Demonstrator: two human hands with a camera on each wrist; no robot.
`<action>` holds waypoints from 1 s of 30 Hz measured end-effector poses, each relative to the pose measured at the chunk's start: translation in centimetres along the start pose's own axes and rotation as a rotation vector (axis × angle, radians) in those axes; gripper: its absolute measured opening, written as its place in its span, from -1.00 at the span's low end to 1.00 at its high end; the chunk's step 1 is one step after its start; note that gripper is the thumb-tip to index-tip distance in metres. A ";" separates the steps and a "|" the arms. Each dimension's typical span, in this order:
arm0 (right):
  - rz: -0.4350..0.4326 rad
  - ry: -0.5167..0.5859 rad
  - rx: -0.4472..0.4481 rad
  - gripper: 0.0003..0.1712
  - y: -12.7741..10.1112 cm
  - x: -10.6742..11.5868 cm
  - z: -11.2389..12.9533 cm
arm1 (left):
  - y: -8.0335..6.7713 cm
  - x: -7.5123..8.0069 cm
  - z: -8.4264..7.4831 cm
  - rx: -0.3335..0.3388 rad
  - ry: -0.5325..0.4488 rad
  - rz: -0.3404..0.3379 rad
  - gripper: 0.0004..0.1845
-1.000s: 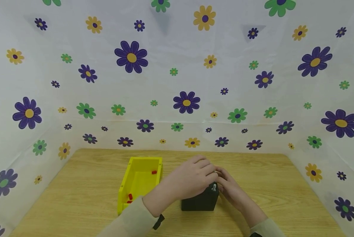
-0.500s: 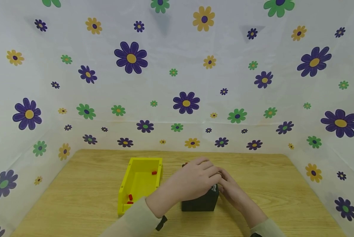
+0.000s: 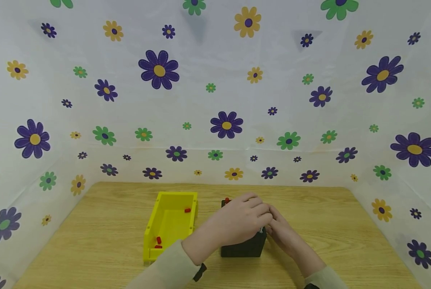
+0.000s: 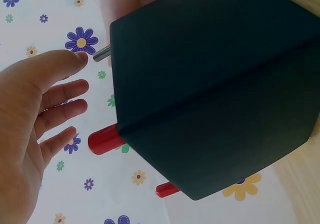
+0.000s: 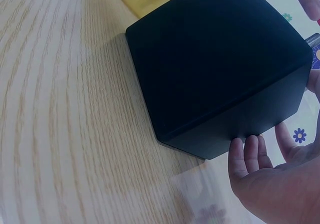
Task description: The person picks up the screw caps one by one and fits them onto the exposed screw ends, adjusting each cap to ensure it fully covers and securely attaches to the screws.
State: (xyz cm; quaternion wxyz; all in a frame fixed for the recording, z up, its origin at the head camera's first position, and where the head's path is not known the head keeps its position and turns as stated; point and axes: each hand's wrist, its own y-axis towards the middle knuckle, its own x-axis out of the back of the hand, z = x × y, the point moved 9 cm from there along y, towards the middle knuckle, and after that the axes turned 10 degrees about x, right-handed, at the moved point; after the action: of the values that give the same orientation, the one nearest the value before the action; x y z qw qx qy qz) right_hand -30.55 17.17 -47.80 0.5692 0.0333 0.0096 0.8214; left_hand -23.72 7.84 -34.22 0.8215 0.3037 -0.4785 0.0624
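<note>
A black box [image 3: 241, 248] stands on the table, and both my hands are at it. My left hand [image 3: 235, 220] reaches over its top from the left. In the left wrist view its thumb [image 4: 62, 66] points at a bare threaded metal post [image 4: 102, 53], with a small gap between, and its fingers are loosely bent. A thick red cap [image 4: 104, 139] and a thinner red cap [image 4: 167, 189] stick out of the same top face. My right hand [image 3: 284, 237] is at the box's right side, its fingertips [image 5: 236, 146] touching the wall.
Left of the box stands a yellow bin [image 3: 148, 241] with a few small red pieces [image 3: 188, 210] in it. A white flower-patterned sheet [image 3: 186, 104] encloses the wooden table [image 3: 103, 224] at the back and sides.
My left hand has shifted slightly right over the box top, uncovering a red cap at its far left corner. My right hand stays at the box's side.
</note>
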 end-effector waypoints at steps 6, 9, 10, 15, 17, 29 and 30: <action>0.004 0.011 0.007 -0.30 0.0 0.0 0.1 | 0.0 -0.2 -0.1 -0.001 0.004 -0.018 -0.90; 0.002 0.009 0.005 -0.30 0.0 0.1 0.1 | 0.1 -0.2 -0.2 -0.002 0.000 -0.032 -0.90; 0.001 0.006 0.005 -0.31 -0.1 0.1 0.2 | 0.1 -0.3 -0.2 -0.004 0.000 -0.037 -0.90; -0.009 -0.013 -0.001 -0.34 -0.2 0.1 0.2 | 0.3 -0.4 -0.3 -0.005 -0.012 -0.043 -0.85; -0.012 -0.017 -0.002 -0.34 -0.2 0.2 0.1 | 0.3 -0.4 -0.3 -0.003 -0.019 -0.037 -0.84; -0.021 -0.031 -0.007 -0.37 -0.2 0.1 0.2 | 0.4 -0.8 -0.2 0.015 -0.015 0.023 -0.77; -0.028 -0.032 -0.008 -0.38 -0.2 0.2 0.2 | 0.4 -0.9 -0.2 0.016 -0.013 0.032 -0.76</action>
State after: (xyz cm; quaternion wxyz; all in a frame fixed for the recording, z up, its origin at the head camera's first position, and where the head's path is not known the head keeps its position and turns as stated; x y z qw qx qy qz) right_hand -30.43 17.38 -47.62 0.5808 0.0439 -0.0024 0.8129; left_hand -24.16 8.44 -34.86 0.8149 0.3029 -0.4881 0.0775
